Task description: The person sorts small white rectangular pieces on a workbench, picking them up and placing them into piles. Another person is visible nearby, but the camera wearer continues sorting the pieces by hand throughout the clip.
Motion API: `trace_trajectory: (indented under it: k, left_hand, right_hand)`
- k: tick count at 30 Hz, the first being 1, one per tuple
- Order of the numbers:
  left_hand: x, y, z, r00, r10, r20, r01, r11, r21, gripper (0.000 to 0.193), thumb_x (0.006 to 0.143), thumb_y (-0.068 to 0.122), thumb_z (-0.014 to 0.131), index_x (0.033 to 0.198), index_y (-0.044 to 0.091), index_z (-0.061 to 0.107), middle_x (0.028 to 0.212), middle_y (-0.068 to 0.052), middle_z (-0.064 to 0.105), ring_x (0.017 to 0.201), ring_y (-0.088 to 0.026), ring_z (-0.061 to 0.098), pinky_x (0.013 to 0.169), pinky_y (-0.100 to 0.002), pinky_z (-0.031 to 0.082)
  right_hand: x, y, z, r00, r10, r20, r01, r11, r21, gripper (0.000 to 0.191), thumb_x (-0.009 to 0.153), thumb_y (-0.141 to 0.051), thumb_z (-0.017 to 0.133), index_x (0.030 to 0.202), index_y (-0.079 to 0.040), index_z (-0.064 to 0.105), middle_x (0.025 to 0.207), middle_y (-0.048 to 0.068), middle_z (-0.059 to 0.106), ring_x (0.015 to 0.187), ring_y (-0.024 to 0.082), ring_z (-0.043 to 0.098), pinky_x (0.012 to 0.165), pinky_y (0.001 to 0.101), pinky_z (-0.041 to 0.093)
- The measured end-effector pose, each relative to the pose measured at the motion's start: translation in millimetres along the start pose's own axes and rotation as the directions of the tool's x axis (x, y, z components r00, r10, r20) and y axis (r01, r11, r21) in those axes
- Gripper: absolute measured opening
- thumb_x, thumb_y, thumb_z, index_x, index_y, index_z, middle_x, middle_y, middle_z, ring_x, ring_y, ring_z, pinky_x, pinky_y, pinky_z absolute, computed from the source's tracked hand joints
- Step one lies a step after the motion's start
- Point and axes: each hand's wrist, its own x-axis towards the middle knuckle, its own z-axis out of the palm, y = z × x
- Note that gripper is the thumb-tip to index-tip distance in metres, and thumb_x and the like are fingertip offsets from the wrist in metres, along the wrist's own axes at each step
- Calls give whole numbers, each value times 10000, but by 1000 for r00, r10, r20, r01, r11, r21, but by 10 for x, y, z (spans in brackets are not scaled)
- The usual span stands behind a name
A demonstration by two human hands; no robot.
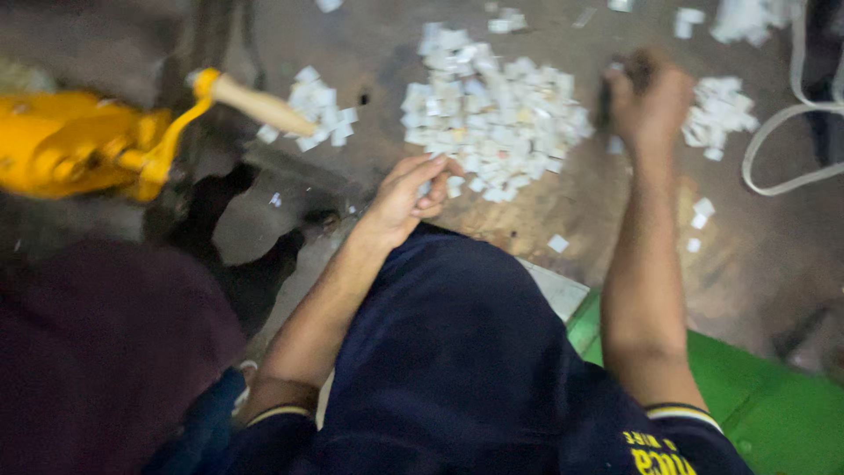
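A big heap of small white rectangular pieces (pixel 492 114) lies on the worn brown floor. My left hand (pixel 409 193) rests at the heap's near edge, fingers curled and pinching one small white piece. My right hand (pixel 649 98) is raised at the heap's right side, closed into a fist around a dark tool; the frame is blurred there, so I cannot tell what kind. My knee in dark blue cloth (pixel 457 352) fills the lower middle.
A yellow hand-cranked machine (pixel 70 141) with a wooden handle (pixel 259 105) stands at the left. Smaller piles of white pieces (pixel 321 110) (pixel 721 110) lie either side of the heap. A white strap loops at the right edge (pixel 791 114). A green surface (pixel 765 396) lies lower right.
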Motion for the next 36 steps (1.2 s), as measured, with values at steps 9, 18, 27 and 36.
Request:
trace_trajectory:
  k: [9,18,27,36]
  left_hand:
    - [-102,-42,-169,996,3,86,-6,999,44,303,1098,222,522,1097,-44,667,659,54,446,517,-9,333,439,-198,241]
    - [-383,64,-422,935,300,-188,-317,946,-70,263,1068,216,530,1016,-10,652,679,-6,512,525,-84,417,465,-244,306]
    - [-304,720,-882,425,843,-328,-804,519,292,275,1071,234,568,1042,-19,674,966,-52,656,930,-132,578,871,-304,454]
    - [-295,887,-949,245,968,44,-307,35,951,227,1025,152,602,1138,-27,683,1242,-194,662,1146,-314,614,1015,-417,490]
  right_hand:
    - [16,-1260,330,939,-151,308,-38,847,531,165,1014,-133,764,1026,27,727,840,84,705,748,144,658,645,322,512]
    - [190,-2682,497,845,-324,425,-31,764,644,200,986,-206,729,1051,-17,745,760,65,696,625,118,620,567,307,480]
    - [-218,-2091,112,802,9,597,-527,483,699,143,1003,-161,697,1048,-26,715,739,-71,619,589,24,484,518,195,348]
    - [-805,-1777,-68,794,171,583,-598,390,700,125,975,-159,701,1037,-53,725,659,-88,559,516,-1,375,463,204,243]
